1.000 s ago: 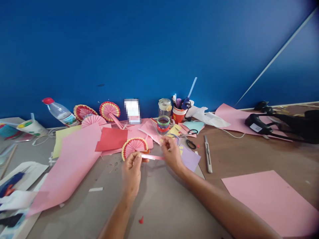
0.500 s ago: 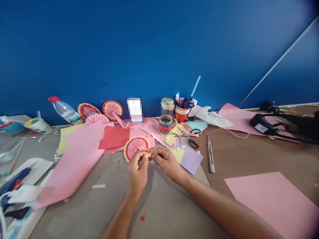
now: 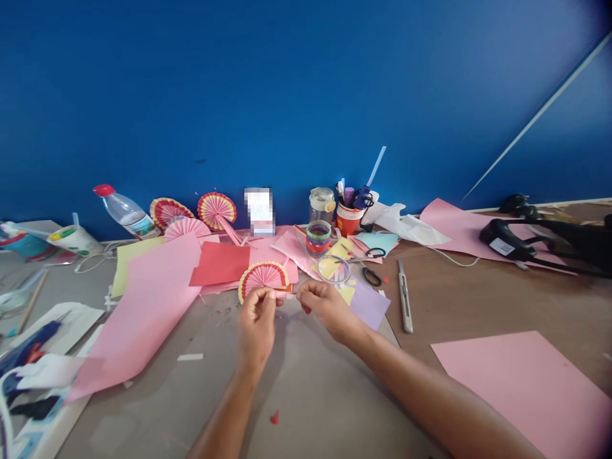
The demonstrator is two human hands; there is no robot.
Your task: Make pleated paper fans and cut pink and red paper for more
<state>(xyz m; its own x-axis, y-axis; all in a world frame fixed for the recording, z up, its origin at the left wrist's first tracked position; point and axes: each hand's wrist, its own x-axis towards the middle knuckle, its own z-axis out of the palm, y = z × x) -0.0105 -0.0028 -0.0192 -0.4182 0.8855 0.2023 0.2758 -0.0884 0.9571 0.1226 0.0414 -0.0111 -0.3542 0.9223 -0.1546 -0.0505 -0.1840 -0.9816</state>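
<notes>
Your left hand (image 3: 258, 319) is pinched narrow, thumb against fingers, on the near end of a thin pale pink paper strip (image 3: 287, 295). Your right hand (image 3: 327, 309) faces it from the right, fingers curled into a narrow tip-to-tip shape at the strip's other end; you cannot tell from this view whether those tips grip the paper or only sit against it.

For clean handling, press lightly and evenly, since a strip this slim would probably crease or twist under a hard pinch. Line both sets of fingertips along the strip's length, and let the right fingers run flat rather than tug, so the edges should stay parallel. Steadying the left wrist would likely help, as the forearms look unsupported.

The strip lies between your two hands, starting at the left fingertips and reaching right to the right ones, above the grey work surface (image 3: 306, 395). Just beyond the left hand, on the far side, is a half-round pleated pink paper fan with a red and yellow rim (image 3: 262, 275); mind your knuckles against its folds. Farther right lie a clear ring-shaped tape roll (image 3: 333, 269) and black-handled scissors (image 3: 371, 276), both apart from your fingers.
</notes>
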